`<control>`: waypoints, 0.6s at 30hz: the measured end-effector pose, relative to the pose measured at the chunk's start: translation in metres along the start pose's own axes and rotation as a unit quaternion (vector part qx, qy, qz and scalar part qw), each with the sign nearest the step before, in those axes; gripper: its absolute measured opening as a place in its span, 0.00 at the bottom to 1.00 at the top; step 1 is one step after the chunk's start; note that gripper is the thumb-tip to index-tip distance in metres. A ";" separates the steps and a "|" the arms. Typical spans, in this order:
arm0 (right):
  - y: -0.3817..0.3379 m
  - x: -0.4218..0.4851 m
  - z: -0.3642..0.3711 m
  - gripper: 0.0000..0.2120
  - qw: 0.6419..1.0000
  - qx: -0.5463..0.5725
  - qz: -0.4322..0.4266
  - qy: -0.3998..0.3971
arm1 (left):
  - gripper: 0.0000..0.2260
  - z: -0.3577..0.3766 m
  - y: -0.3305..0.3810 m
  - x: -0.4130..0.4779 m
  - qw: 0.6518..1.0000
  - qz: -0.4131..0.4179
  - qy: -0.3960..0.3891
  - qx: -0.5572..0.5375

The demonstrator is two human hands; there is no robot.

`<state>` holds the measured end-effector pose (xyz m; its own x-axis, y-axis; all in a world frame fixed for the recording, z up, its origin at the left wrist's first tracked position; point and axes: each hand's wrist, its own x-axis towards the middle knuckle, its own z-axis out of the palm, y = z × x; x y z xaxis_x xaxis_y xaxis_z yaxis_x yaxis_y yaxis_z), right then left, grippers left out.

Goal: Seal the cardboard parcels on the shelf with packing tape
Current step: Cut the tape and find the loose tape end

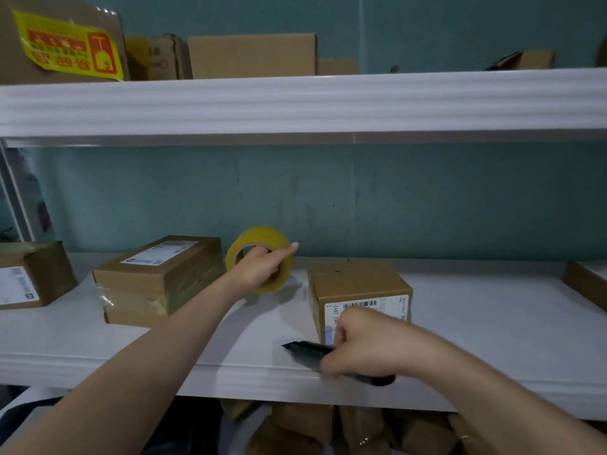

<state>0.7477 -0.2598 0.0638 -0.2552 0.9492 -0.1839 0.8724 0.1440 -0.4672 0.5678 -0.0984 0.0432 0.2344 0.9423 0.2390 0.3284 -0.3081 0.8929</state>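
A yellowish roll of packing tape [254,239] is held up above the white shelf [492,323]; my left hand [262,269] grips it with fingers through its core. Just right of it stands a small cardboard parcel [356,284] with a barcode label on its front. A clear strip of tape seems to run from the roll to that parcel's left edge. My right hand [364,343] is closed on a black box cutter [308,351] low in front of the parcel, blade end pointing left. A longer labelled parcel [157,277] lies to the left, wrapped with clear tape.
Another labelled parcel [33,274] sits at the far left, and a box corner [584,284] shows at the far right. The upper shelf [295,103] carries several cartons, one with a yellow fragile sticker [69,47]. More boxes [328,428] lie below the shelf.
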 end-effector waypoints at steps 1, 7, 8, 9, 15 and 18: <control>0.003 -0.008 -0.011 0.09 1.000 -0.015 0.003 0.005 | 0.21 0.000 0.000 -0.002 1.000 0.003 -0.002 -0.003; 0.024 -0.028 -0.067 0.11 0.995 0.072 0.006 0.065 | 0.36 -0.008 -0.006 -0.008 0.999 0.024 0.018 -0.026; 0.027 -0.023 -0.072 0.13 0.990 0.113 0.000 0.080 | 0.35 -0.009 -0.006 -0.010 0.999 0.020 0.022 -0.032; 0.028 -0.016 -0.075 0.14 0.985 0.143 -0.004 0.094 | 0.32 -0.009 -0.006 -0.011 0.999 0.019 0.027 -0.038; 0.019 0.029 -0.070 0.11 0.975 0.199 0.012 0.096 | 0.23 -0.009 -0.012 -0.013 0.994 0.027 0.052 -0.096; 0.010 0.054 -0.062 0.10 0.971 0.215 0.034 0.102 | 0.18 -0.009 -0.012 -0.017 0.989 0.031 0.066 -0.129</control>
<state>0.7682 -0.1900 0.1026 -0.0759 0.9945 -0.0721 0.6181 -0.0098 -0.7861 0.5517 -0.1091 0.0323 0.1202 0.9367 0.3289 0.0690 -0.3383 0.9385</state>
